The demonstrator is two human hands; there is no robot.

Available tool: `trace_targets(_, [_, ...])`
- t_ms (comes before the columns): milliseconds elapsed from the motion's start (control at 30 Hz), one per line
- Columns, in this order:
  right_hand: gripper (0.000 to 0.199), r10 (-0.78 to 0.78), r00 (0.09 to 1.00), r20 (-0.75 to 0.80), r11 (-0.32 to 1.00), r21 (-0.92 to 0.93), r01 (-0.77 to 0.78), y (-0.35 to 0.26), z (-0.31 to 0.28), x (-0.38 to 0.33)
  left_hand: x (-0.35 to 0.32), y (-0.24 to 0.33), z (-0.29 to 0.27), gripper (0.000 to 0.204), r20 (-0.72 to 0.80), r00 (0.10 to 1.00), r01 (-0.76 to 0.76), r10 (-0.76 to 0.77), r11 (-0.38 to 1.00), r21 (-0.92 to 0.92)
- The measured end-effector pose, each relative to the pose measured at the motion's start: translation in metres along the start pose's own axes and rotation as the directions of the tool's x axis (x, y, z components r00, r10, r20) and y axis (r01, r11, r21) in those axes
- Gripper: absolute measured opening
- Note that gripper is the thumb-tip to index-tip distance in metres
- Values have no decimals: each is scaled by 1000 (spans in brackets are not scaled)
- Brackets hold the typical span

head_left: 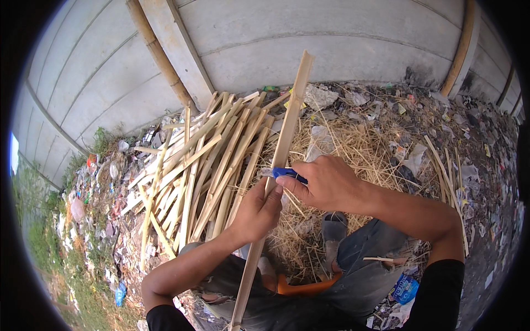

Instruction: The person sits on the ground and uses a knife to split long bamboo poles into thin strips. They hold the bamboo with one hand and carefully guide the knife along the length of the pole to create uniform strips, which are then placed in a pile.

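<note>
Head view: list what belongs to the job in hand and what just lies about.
In the job:
pale strip, in the left hand
blue cutter, in the right hand
piled strips, likely

Apparently lying about:
blue packet
blue scrap, lower left

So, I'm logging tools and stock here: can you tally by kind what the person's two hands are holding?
Blue-handled utility knife: 1, in the right hand
Split bamboo strip: 1, in the left hand
Total: 2
</note>
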State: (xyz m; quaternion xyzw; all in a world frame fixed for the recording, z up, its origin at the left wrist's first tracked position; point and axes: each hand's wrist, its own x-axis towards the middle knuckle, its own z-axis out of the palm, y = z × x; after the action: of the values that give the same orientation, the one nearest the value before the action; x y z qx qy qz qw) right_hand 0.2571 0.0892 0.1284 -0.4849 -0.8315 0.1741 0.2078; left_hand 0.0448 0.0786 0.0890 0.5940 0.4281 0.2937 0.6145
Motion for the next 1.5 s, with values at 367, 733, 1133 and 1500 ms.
trace_targets(367, [61, 241, 850, -468, 957, -28, -287, 76, -53, 32, -23, -7, -5, 28, 100, 994, -67, 42, 963, 261])
trace_targets(733, [54, 196, 841, -504, 977, 173, -124, 60, -55, -4, -25, 8, -17, 32, 286, 953, 132, -98, 986, -101])
trace_targets(1133, [76, 224, 919, -326, 943, -164, -288, 71, -57, -19, -14, 4, -28, 39, 240, 967, 115, -87, 988, -106])
trace_targets(1500, [59, 666, 621, 414, 665, -707, -242, 107, -48, -20, -14, 6, -30, 41, 233, 969, 112, -88, 989, -93])
